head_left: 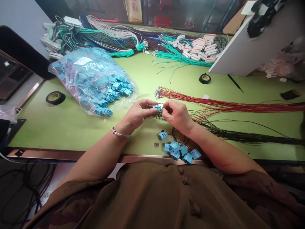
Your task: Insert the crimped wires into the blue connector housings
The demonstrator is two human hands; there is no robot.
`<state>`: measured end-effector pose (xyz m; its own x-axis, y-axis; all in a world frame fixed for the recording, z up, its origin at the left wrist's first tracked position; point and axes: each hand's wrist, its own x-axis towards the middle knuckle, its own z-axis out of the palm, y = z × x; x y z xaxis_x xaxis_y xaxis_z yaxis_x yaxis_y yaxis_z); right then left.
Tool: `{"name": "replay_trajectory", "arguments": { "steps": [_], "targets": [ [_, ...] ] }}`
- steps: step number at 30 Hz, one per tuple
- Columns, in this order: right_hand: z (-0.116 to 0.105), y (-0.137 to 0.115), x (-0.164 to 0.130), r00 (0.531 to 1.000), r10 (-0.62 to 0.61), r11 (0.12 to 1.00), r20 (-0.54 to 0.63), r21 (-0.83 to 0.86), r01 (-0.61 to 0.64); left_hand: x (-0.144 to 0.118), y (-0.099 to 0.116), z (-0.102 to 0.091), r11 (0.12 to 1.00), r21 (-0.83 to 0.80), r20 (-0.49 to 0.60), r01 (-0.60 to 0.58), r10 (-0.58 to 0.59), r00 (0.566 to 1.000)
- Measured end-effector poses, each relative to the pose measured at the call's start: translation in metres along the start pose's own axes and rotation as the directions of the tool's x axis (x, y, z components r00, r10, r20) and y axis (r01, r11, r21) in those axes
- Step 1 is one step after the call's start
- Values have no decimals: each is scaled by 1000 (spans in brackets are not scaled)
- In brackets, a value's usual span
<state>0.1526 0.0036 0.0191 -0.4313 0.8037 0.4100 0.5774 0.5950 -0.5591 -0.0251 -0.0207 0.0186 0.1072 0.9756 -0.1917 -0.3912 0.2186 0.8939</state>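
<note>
A roll of black tape [55, 97] lay flat at the left of the green table [71, 124], well apart from the hands. Just to its right sat a clear plastic bag [88, 74] of blue connectors, its open mouth spilling some toward the table's middle. The left hand [138, 113], a bracelet on its wrist, pinched a small blue connector [157, 107] between thumb and fingertips. The right hand [177, 115] met it from the other side, its fingers pressed together at the connector's end; whether they gripped a wire there could not be told. The connector was held just above the table, in front of the person, between the two hands. Below the right wrist, near the table's front edge, lay a small pile of blue connectors [182, 153] with dark wires attached. Farther right ran a bundle of red wires [226, 104], with black wires [238, 135] below it, both reaching to the right edge
</note>
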Motion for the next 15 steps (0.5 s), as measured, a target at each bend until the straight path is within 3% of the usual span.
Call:
{"name": "replay_trajectory", "arguments": {
  "steps": [7,15],
  "targets": [
    [-1,-3,-1,1000,7,995,-18,95,-5,-3,3,3,996,-78,-17,-37,36,999],
    [12,3,-2,996,-2,982,-84,191,18,-2,3,2,998,35,18,-58,57,998]
  ]
}}
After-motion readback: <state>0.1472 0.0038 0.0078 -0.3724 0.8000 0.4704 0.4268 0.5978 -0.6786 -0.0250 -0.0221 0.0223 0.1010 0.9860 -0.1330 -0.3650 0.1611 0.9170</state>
